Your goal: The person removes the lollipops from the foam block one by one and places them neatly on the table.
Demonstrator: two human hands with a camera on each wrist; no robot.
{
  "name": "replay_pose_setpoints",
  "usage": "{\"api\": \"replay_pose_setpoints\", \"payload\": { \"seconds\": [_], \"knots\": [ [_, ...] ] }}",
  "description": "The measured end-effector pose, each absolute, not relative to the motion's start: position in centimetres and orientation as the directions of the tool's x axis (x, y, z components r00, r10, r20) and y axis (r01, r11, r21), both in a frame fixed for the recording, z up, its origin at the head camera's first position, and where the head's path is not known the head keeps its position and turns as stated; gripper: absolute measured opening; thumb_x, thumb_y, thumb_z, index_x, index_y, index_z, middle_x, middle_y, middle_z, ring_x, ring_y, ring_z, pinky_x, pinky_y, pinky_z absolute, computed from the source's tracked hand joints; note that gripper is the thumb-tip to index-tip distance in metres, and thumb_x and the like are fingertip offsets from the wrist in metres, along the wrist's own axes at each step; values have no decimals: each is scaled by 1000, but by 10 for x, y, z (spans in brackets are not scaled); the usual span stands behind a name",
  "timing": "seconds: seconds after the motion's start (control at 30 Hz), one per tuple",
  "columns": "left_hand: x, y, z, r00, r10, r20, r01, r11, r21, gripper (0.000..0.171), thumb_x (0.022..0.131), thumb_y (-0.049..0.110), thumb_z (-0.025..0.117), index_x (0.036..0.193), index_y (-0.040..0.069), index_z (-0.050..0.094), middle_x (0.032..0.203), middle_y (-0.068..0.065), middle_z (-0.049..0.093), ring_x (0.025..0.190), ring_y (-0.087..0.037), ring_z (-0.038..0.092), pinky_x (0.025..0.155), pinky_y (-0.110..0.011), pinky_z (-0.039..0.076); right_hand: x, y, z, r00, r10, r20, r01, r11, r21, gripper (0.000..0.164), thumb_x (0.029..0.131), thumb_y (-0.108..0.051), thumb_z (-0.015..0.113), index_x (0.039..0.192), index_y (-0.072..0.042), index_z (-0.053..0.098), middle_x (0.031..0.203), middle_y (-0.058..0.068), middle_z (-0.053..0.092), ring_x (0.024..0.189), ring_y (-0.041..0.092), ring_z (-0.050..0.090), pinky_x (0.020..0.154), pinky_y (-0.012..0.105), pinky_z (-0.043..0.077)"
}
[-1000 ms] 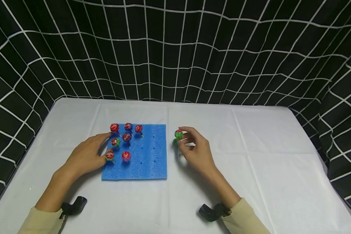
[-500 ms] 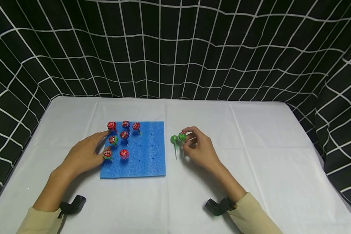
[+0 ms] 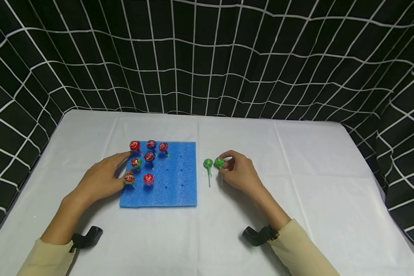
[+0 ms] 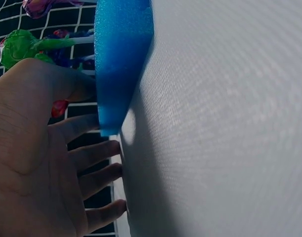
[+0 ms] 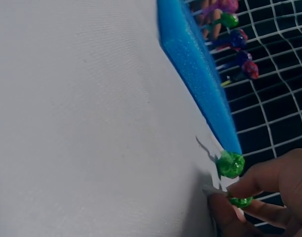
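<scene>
My left hand (image 3: 101, 178) rests at the left edge of a blue foam board (image 3: 176, 197), its thumb and fingers spread. In the left wrist view the thumb touches the foam (image 4: 122, 59), and the other fingers reach down toward the cloth. Several wrapped lollipops stand in the board, among them a red and green lollipop (image 3: 129, 178) by the left thumb and a pink lollipop (image 3: 148, 179). Right of the board, my right hand (image 3: 241, 171) pinches a green lollipop (image 3: 219, 162) between thumb and fingers, low over the table. Beside it lies another green lollipop (image 3: 208, 163), stick toward me.
Small holes (image 3: 181, 170) show in the right part of the board. A white cloth (image 3: 314, 199) covers the table. Behind it hangs a black curtain with white netting (image 3: 224, 57). Black cameras (image 3: 258, 235) are strapped at both wrists.
My right hand has shifted slightly right with its lollipop, which has tipped and now shows only green. The other green lollipop has come into full view. My left hand stays at the board.
</scene>
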State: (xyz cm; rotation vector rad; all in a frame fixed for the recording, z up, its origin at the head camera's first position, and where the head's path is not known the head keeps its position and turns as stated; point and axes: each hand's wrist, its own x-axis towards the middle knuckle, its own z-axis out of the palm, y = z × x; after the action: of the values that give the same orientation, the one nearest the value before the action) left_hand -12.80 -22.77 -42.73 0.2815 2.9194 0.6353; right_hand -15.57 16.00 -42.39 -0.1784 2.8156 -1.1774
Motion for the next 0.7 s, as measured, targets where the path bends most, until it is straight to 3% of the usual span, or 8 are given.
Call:
{"api": "replay_pose_setpoints", "payload": {
  "seconds": [0.33, 0.6, 0.7],
  "knots": [
    [-129, -226, -426, -969, 223, -103, 159, 889, 429, 66, 100, 30, 59, 160, 6, 45, 163, -25, 47, 152, -51, 42, 122, -72, 34, -159, 158, -424, -989, -138, -56, -68, 750, -658, 37, 85, -6, 71, 121, -5, 72, 89, 8, 71, 73, 18, 62, 69, 29, 48],
    [-128, -227, -425, -971, 218, -96, 156, 889, 431, 65, 101, 32, 60, 159, 6, 46, 162, -26, 48, 152, -51, 42, 123, -72, 34, -157, 157, -419, -984, -164, -68, -82, 758, -647, 38, 91, -16, 76, 127, -5, 70, 95, 8, 73, 86, 22, 68, 78, 34, 53],
    [-127, -228, -425, -971, 218, -96, 156, 888, 433, 65, 101, 32, 60, 159, 6, 46, 162, -25, 48, 152, -51, 42, 123, -72, 34, -155, 158, -417, -981, -176, -77, -81, 743, -665, 39, 94, -17, 75, 129, -3, 68, 98, 10, 73, 84, 20, 73, 78, 33, 55]
  ]
}}
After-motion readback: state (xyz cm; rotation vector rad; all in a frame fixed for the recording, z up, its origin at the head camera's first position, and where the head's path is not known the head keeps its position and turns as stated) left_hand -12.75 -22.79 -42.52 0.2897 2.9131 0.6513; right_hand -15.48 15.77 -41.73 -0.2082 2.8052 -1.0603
